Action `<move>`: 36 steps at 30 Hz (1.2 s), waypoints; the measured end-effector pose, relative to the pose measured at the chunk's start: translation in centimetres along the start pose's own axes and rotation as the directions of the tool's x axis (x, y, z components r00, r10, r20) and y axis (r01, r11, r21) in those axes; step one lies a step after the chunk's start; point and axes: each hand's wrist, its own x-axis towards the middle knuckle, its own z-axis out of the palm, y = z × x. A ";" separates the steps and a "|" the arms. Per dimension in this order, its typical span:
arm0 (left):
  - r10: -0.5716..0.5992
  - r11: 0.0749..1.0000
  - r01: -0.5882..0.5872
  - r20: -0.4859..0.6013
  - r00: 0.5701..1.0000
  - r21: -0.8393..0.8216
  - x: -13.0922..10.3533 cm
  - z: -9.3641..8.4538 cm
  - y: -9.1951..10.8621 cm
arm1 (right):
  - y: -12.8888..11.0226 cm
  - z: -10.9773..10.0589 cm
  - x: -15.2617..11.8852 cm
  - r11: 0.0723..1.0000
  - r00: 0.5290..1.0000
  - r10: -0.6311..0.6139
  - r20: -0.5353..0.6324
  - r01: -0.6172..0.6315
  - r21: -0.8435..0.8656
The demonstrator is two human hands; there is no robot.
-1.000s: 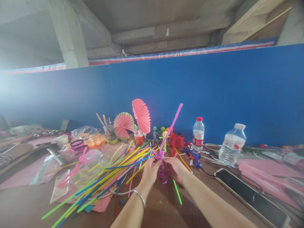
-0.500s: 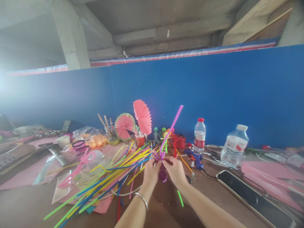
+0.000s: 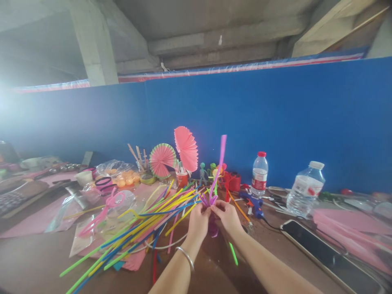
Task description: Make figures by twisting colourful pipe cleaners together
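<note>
Craftwork [image 3: 211, 199] in purple: short splayed ends [image 3: 204, 199], one long strand [image 3: 222, 153] rising.

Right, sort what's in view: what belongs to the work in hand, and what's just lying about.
In the work:
- purple stem piece, in the grip of left hand and right hand
- coloured stems beside it, probably supplies

Apparently just lying about:
- phone
- red-capped bottle
- white-capped bottle
- pink paper fans

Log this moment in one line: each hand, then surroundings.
Left hand: pinching purple stem piece | Right hand: pinching same piece | Left side: colored stems | Right side: glue gun, phone
</note>
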 end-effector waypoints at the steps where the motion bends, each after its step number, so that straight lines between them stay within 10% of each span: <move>1: 0.005 1.000 -0.005 0.009 1.000 -0.024 0.0 0.1 0.1 | -0.1 -0.1 0.2 0.999 1.000 0.018 0.023 -0.019 0.031; 6: 0.024 0.985 0.002 0.151 0.988 -0.171 -0.1 0.3 0.5 | -1.9 -1.5 0.9 0.981 0.987 0.061 0.149 -0.087 0.174; 12: -0.099 0.816 0.297 0.386 0.917 -0.496 -0.4 0.1 0.3 | -2.7 -2.4 1.0 0.947 0.965 0.086 0.247 -0.156 0.280; 20: -0.091 0.757 0.324 0.398 0.913 -0.568 -0.4 -0.3 0.9 | -1.4 -2.2 1.6 0.964 0.979 0.067 0.192 -0.113 0.239; 26: -0.059 0.817 0.205 0.275 0.960 -0.539 -0.3 -0.2 0.9 | -1.3 -2.4 1.4 0.985 0.987 0.031 0.159 -0.058 0.163; 30: 0.024 0.980 -0.012 0.056 0.998 -0.197 0.2 -0.4 0.6 | -1.5 -2.8 1.3 0.999 0.989 -0.003 0.149 -0.003 0.041; 36: 0.135 0.987 -0.122 -0.121 0.984 0.110 0.3 -1.4 0.8 | -2.4 -2.8 0.6 0.945 0.970 -0.129 0.204 0.183 -0.270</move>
